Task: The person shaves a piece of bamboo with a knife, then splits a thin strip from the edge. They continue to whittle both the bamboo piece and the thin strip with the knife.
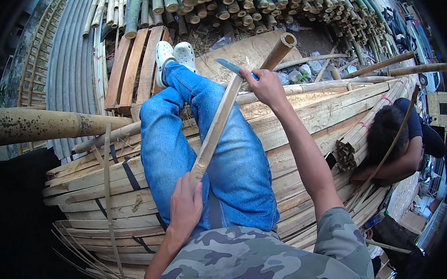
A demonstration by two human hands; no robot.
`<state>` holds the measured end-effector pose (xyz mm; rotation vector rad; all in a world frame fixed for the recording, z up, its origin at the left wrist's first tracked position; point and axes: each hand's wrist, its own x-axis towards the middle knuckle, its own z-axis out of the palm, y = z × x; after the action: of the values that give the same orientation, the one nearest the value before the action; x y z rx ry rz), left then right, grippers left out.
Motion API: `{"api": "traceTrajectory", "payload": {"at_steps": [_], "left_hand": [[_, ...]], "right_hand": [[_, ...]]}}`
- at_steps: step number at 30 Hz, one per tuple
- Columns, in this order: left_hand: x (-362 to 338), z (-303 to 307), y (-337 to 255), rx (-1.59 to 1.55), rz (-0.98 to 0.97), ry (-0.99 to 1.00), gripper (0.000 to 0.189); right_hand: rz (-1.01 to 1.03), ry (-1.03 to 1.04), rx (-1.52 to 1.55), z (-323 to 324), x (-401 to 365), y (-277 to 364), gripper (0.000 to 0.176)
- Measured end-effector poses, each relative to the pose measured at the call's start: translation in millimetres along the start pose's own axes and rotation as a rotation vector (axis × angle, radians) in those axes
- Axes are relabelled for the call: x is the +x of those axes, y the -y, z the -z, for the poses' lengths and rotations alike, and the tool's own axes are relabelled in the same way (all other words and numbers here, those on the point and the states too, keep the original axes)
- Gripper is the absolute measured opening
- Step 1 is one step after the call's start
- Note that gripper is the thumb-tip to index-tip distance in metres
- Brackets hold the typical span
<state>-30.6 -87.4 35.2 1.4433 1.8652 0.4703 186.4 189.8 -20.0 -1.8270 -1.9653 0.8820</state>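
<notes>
A long split bamboo strip (218,126) slants across my lap, resting over my jeans. Its near end is in my left hand (186,200), with the fingers wrapped around it. At the far end my right hand (267,87) grips a knife (228,65) with a blue handle. The blade points left and lies right at the strip's tip. Just beyond the right hand, a round bamboo pole (279,51) sticks up at a slant, its cut end hollow.
I sit on stacked wooden planks (315,116). Ahead lies a pile of bamboo poles (240,4); a thick pole (52,125) juts in from the left. At right, another person (393,138) bends near bundled strips (345,155). Wooden slats (131,69) stand beside my clogs (164,60).
</notes>
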Motion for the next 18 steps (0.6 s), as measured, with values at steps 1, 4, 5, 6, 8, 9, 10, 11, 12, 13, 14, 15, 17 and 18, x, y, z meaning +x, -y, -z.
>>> {"api": "traceTrajectory", "payload": {"at_steps": [1, 4, 5, 6, 8, 9, 10, 11, 12, 13, 14, 15, 17, 18], "left_hand": [[2, -3, -3, 0.004, 0.0, 0.0, 0.043], [26, -18, -16, 0.185, -0.305, -0.211, 0.055], [40, -22, -20, 0.185, -0.308, -0.209, 0.055], [55, -26, -24, 0.094, -0.265, -0.181, 0.054], [67, -31, -26, 0.02, -0.164, -0.12, 0.051], [68, -34, -23, 0.017, -0.17, -0.118, 0.051], [65, -36, -18, 0.066, -0.204, -0.148, 0.049], [63, -37, -15, 0.117, -0.236, -0.175, 0.047], [63, -38, -15, 0.12, -0.237, -0.166, 0.047], [62, -39, -15, 0.109, -0.244, -0.196, 0.046], [62, -39, -14, 0.096, -0.252, -0.23, 0.044], [63, -40, -14, 0.096, -0.251, -0.228, 0.044], [63, -41, -15, 0.091, -0.242, -0.243, 0.044], [64, -42, -15, 0.092, -0.241, -0.241, 0.044]], "right_hand": [[-0.001, -0.001, 0.004, -6, -1, 1, 0.061], [-0.021, 0.003, 0.013, -18, -18, 15, 0.058], [-0.023, 0.001, 0.013, -17, -23, 18, 0.058], [-0.006, -0.001, 0.055, -17, -26, 20, 0.058], [-0.004, -0.039, 0.161, -15, -28, 15, 0.056], [-0.006, -0.045, 0.157, -12, -25, 10, 0.056], [-0.053, -0.062, 0.152, -7, -22, 4, 0.056], [-0.104, -0.076, 0.15, -5, -20, -2, 0.056], [-0.092, -0.096, 0.22, -1, -21, -3, 0.056], [-0.101, -0.094, 0.223, 0, -22, -4, 0.056], [-0.125, -0.086, 0.187, 4, -23, -3, 0.056], [-0.145, -0.079, 0.149, 6, -22, -2, 0.056], [-0.166, -0.087, 0.145, 4, -19, -5, 0.056], [-0.146, -0.096, 0.146, 2, -17, -6, 0.057]]}}
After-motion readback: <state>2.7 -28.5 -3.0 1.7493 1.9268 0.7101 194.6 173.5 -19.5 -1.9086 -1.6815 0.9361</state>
